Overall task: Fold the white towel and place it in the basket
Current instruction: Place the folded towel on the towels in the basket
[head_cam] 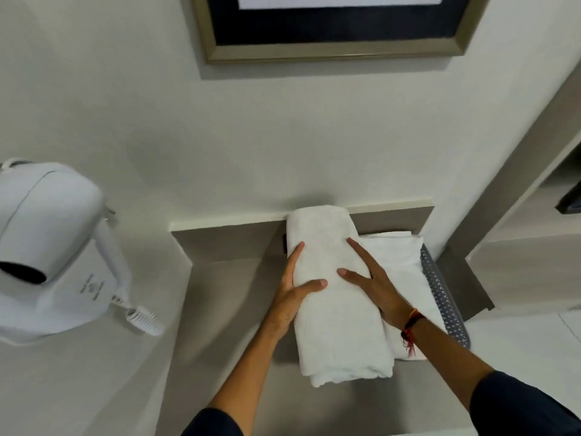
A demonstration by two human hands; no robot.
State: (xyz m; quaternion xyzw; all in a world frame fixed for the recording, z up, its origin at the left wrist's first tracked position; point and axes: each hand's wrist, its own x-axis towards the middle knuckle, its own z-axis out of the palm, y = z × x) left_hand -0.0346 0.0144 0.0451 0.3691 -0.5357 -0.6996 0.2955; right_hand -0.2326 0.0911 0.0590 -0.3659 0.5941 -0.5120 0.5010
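A folded white towel (338, 322) forms a long thick bundle in the centre of the view, over a grey basket (443, 297) whose perforated rim shows at the right. My left hand (295, 291) grips the bundle's left side, thumb on top. Across from it, my right hand (374, 284) presses flat on the right side, fingers spread. Another white towel (399, 259) lies in the basket under and to the right of the bundle. Most of the basket is hidden by the towels.
A white wall-mounted hair dryer (47, 247) with a coiled cord (141, 319) hangs at the left. A framed picture (333, 51) is on the wall above. The basket sits in a grey recessed shelf (226, 243), with a cabinet niche (534, 215) at the right.
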